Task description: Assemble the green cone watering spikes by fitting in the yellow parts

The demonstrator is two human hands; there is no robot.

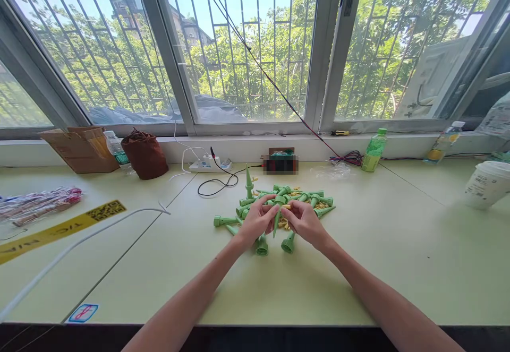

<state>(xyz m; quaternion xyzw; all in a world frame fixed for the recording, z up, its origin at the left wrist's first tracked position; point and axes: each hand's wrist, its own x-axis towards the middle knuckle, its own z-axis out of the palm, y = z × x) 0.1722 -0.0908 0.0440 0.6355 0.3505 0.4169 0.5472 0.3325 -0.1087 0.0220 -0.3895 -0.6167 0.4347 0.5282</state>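
As hands [257,220] [307,223] pinch, green spike [278,215], yellow piece [286,207]

"T/C" and "N/A" are printed upside down beside a QR code [105,210] on the yellow strip [48,237]. An unclear red character is borne by the blue-edged sticker [83,313]; the lettering on the white cup [486,185] cannot be made out.

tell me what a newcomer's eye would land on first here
Probably the pile of green plastic spikes in the middle of the pale table, where the grip of the left hand holds one spike point-down and the right hand pinches a small yellow piece at its upper part. Next, the bright barred windows across the top, then the yellow QR-code strip slanting at left.
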